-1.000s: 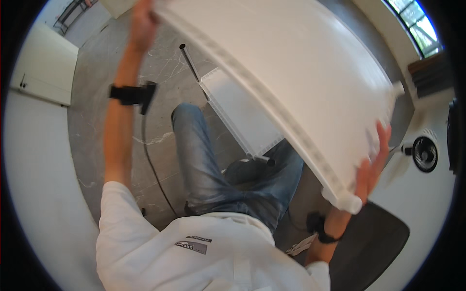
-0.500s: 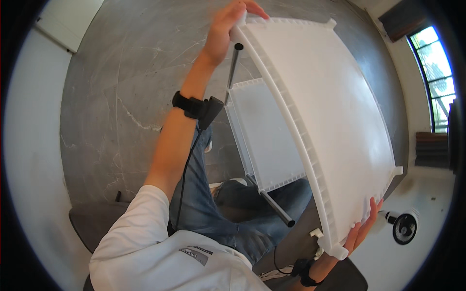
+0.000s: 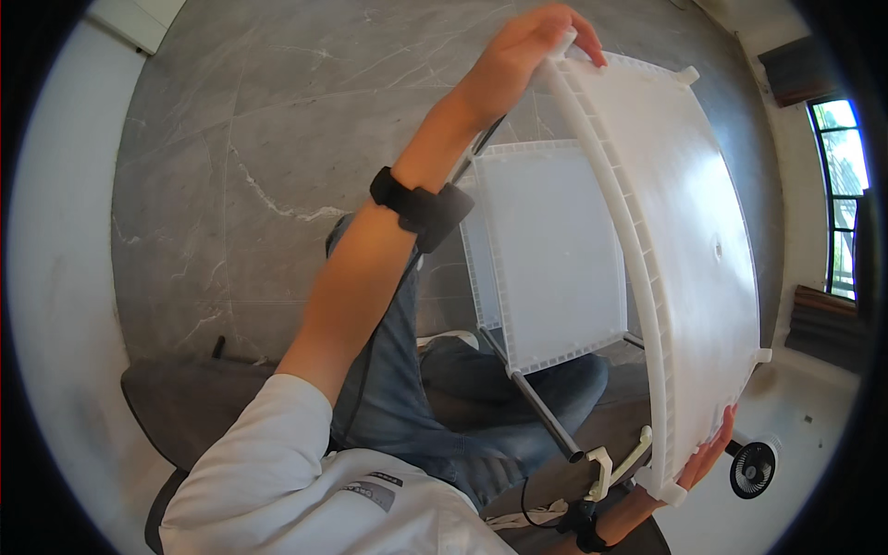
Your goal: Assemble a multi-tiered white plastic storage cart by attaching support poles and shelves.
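Observation:
A large white plastic shelf panel (image 3: 694,213) with a ribbed rim and round corner sockets is held up tilted at the right. My left hand (image 3: 523,60) grips its far left corner, fingers bent over the edge. Around the near end of the same panel, my right hand (image 3: 710,455) is closed at the rim, partly hidden behind it. Below stands a rack with white shelves (image 3: 560,259) and grey metal tubes. One tube (image 3: 548,418) points toward me, its open end apart from the panel. Another tube is mostly hidden behind my left forearm.
My bent legs in jeans (image 3: 398,370) are beside the rack. White plastic pieces (image 3: 603,474) lie on the dark seat (image 3: 208,402) near my right wrist. A black fan (image 3: 754,469) stands at the right, below a window (image 3: 837,176). The floor is grey marble-patterned.
Both hands have shifted the panel to the right, and it now stands more steeply. My left forearm has swung right, covering much of the far tube.

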Motion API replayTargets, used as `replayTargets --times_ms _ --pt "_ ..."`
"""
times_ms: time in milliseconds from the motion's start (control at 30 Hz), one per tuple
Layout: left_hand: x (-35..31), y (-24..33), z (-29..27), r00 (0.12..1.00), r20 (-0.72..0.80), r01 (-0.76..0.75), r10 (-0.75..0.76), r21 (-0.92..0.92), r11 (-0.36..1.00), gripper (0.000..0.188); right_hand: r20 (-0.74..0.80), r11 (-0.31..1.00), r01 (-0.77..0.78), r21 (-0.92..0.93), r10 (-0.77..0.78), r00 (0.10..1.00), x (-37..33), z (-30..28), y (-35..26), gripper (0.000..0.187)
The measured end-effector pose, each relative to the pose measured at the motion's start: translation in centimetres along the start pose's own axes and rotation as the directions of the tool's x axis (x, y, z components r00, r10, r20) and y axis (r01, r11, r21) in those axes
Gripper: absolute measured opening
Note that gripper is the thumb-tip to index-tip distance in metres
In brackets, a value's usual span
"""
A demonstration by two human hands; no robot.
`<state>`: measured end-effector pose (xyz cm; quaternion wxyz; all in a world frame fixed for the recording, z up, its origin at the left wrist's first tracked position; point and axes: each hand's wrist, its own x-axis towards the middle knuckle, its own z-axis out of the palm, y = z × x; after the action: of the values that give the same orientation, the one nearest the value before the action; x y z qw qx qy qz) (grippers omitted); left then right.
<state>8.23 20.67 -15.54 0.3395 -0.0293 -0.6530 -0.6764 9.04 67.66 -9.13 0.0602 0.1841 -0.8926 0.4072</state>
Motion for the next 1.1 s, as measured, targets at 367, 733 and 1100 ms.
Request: replayTargets --times_ms 367,733,1100 --pt "0.6 -1.7 0.1 1.0 -0.011 0.022 -0.022 -0.051 0.998 0.047 -0.09 0.993 0.066 0.101 -0.057 0.994 0.0 1.9 0.4 0.056" --pt "0.4 -3.1 0.0 0.99 -0.043 0.127 -0.132 -0.108 0.986 0.044 -0.09 0.978 0.034 0.208 -0.015 0.996 -0.8 4.1 1.5 0.056" --pt "0.6 -5.6 0.4 0.979 -0.193 0.04 -0.065 -0.127 0.991 0.049 -0.105 0.955 0.076 0.287 -0.047 0.993 -1.2 3.2 1.4 0.051"
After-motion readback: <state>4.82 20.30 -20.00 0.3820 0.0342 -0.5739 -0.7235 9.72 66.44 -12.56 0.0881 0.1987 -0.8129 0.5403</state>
